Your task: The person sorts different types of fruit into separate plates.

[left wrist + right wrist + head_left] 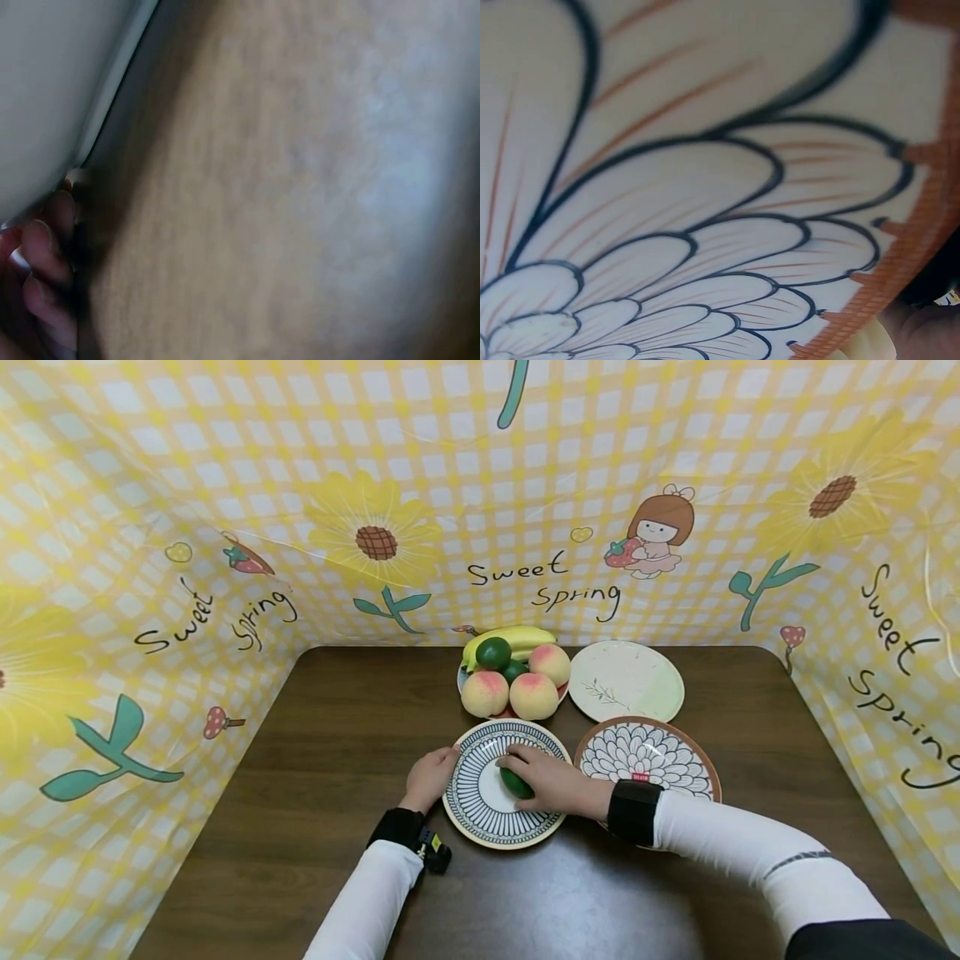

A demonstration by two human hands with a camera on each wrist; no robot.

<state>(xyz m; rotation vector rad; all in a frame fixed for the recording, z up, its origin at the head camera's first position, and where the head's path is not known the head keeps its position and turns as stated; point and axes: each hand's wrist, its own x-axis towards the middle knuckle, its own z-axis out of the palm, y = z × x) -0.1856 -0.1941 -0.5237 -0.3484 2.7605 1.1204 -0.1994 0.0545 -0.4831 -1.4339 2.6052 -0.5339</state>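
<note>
A round plate with a black-and-white striped pattern (480, 814) lies at the middle of the table. My left hand (432, 777) grips its left rim; in the left wrist view the fingers (49, 255) curl at the plate's edge (45, 112). Over the plate's centre, my right hand (551, 779) holds a dark green oval fruit (516, 783) between thumb and fingers, partly hidden by the hand. Just right of it is a brown-rimmed plate with a petal pattern (641, 747), partly under my right wrist; its petals (705, 180) fill the right wrist view.
Behind the striped plate stands a fruit plate (564, 693) with bananas (517, 639), several peaches (534, 696) and green fruits (493, 653). A pale plate with a sprig design (637, 681) sits to its right. Yellow checked cloth (480, 510) surrounds the brown table (322, 760).
</note>
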